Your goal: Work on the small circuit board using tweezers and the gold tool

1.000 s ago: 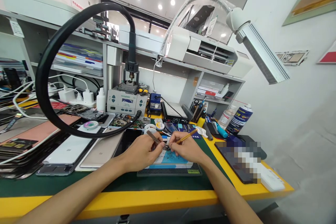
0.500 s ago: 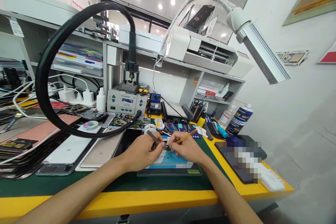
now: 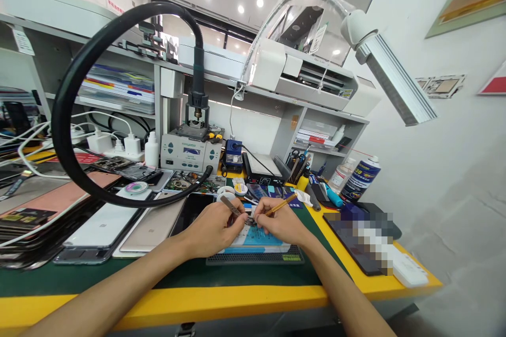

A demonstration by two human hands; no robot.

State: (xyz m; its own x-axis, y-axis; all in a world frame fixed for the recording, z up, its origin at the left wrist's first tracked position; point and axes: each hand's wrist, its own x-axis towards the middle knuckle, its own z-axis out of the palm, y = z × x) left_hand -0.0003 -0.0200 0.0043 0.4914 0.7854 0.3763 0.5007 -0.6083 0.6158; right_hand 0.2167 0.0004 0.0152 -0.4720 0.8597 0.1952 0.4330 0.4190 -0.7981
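My left hand (image 3: 211,229) is closed around grey-brown tweezers (image 3: 229,205), which slant down to the right. Pinched in my right hand (image 3: 282,224) is a slim gold-coloured pen-like tool (image 3: 283,203); its exact kind is unclear. Both tools' tips come close together at a small dark part (image 3: 250,222), too small to make out and partly hidden by my fingers. Beneath it lies a flat blue-and-white pad or box (image 3: 261,238), on top of a dark perforated mat (image 3: 253,259).
Left of my hands lie several phones (image 3: 105,224). A thick black hose (image 3: 59,110) loops from the grey hot-air station (image 3: 190,152). At right stand a spray can (image 3: 361,179) and a clear bottle (image 3: 342,176). A lamp (image 3: 399,79) hangs over the right side.
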